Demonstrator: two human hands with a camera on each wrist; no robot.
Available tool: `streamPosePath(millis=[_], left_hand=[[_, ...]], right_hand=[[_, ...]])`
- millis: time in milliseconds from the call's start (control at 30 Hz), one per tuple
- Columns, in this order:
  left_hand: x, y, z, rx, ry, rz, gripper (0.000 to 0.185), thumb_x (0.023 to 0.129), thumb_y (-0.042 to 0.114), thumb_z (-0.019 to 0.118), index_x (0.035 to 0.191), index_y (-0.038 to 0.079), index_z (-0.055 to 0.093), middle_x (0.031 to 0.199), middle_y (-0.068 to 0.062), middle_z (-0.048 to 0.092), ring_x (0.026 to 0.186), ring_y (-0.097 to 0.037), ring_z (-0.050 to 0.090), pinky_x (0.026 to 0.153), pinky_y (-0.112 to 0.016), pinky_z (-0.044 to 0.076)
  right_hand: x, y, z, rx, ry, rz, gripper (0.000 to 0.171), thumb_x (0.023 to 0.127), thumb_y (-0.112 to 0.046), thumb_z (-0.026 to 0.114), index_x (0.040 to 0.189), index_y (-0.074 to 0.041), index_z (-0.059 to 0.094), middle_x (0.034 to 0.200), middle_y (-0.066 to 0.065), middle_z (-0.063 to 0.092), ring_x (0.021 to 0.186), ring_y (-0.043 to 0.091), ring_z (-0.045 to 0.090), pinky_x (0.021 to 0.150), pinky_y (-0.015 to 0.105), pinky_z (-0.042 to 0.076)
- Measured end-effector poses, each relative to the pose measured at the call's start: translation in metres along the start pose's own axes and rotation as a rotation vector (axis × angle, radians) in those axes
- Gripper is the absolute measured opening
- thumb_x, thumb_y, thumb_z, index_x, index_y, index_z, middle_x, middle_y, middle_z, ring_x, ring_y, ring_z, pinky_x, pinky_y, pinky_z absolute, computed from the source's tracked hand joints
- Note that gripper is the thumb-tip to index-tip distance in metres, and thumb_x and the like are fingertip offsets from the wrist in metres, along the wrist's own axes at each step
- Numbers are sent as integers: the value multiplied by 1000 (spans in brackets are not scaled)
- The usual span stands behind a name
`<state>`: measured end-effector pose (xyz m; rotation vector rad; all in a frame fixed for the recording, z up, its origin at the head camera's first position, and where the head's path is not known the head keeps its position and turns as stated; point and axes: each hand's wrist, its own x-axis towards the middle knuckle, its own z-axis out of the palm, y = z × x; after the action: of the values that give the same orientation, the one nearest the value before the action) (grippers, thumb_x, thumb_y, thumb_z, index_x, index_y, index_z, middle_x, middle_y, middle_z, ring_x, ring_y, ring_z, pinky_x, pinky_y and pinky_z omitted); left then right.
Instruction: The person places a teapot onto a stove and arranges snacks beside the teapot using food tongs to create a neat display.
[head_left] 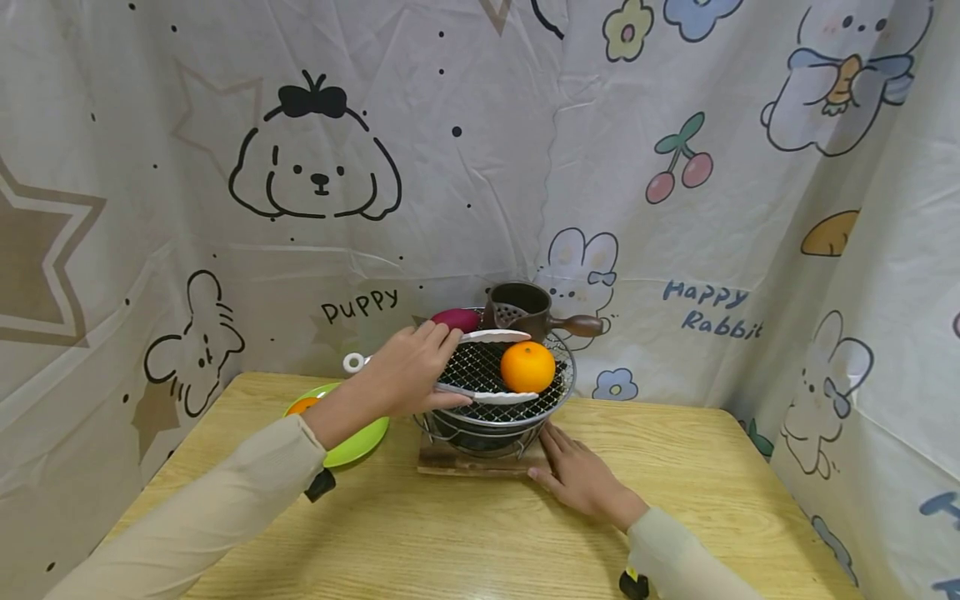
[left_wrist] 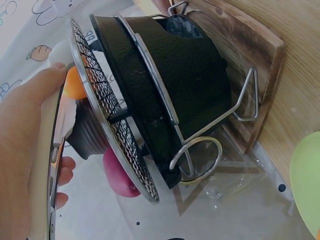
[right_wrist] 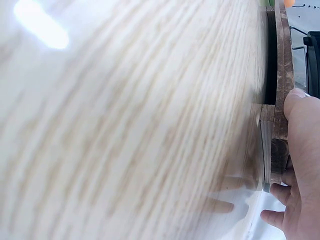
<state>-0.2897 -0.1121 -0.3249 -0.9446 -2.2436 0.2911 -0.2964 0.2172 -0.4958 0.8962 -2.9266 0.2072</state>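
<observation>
My left hand (head_left: 408, 371) holds a pair of tongs (head_left: 504, 398) over the round wire grill mesh (head_left: 480, 367). The two tong arms lie on either side of an orange (head_left: 528, 367) on the mesh; whether they touch it I cannot tell. Under the mesh is a black stove (left_wrist: 190, 75) in a wire frame, set on a wooden board (head_left: 468, 467). My right hand (head_left: 585, 479) grips the board's front right corner, thumb at the front and fingers along the side. Behind the orange are a brown side-handled pot (head_left: 536, 325) and a dark pink, rounded object (head_left: 457, 318).
A green plate (head_left: 363, 440) bearing an orange item (head_left: 302, 405) sits left of the stove, partly behind my left forearm. The wooden table (head_left: 450, 533) ends at a printed cloth (head_left: 450, 167) hanging behind and at both sides.
</observation>
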Motion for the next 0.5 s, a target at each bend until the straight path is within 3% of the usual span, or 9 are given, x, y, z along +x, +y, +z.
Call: streamPosePath(millis=[500], left_hand=[[-3,-2,-1,4,2,0,90,85,77,60,127,-2,60,103,-13,64,86,-24,56,62,-30,50]], right_hand=[[0,1,2,-2,19,-2,77,105,-51,46,155,6,32,164,26,27,149,43,36,117,56,39]])
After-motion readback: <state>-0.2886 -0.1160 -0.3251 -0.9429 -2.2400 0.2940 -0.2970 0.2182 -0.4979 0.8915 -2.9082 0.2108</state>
